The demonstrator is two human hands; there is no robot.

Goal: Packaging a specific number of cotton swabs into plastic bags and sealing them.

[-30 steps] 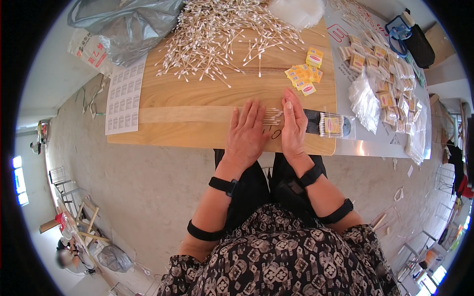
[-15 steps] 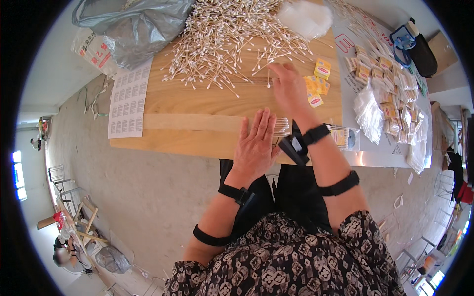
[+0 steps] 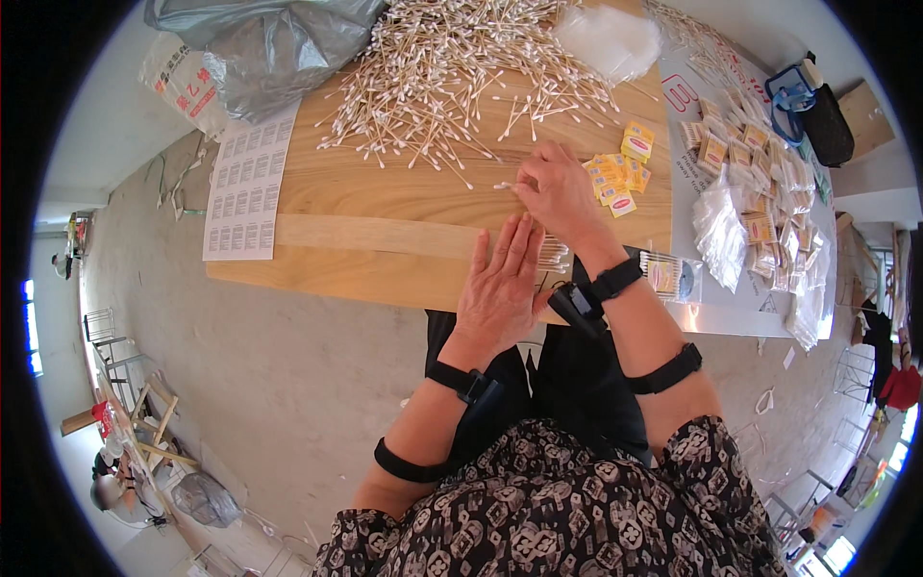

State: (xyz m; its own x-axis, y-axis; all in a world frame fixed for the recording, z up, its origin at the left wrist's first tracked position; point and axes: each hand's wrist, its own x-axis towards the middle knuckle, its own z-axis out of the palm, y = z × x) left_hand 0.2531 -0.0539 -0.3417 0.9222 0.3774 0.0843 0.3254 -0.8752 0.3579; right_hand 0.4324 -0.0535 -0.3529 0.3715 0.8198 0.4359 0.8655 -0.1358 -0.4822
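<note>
On the wooden table, my left hand (image 3: 502,281) lies flat with its fingers stretched out, covering part of a row of cotton swabs (image 3: 555,254) whose white tips show at its right side. Just beyond it, my right hand (image 3: 561,192) is closed in a pinch. The white tip of a cotton swab (image 3: 504,186) pokes out to the left of its fingertips; the rest is hidden by the fingers. Farther back spreads a big loose heap of cotton swabs (image 3: 452,82). Small yellow printed cards (image 3: 615,178) lie to the right of my right hand.
A printed sheet (image 3: 245,192) and a grey plastic bag (image 3: 279,62) lie at the left. Packed bags of swabs (image 3: 760,202) cover the right-hand board, with a clear packet (image 3: 663,276) near my right wrist. A white translucent pile (image 3: 611,43) sits at the back.
My right hand has drawn back from the edge of the heap toward my left hand, with a cotton swab in its fingers. The left hand stays flat; the view has shifted slightly.
</note>
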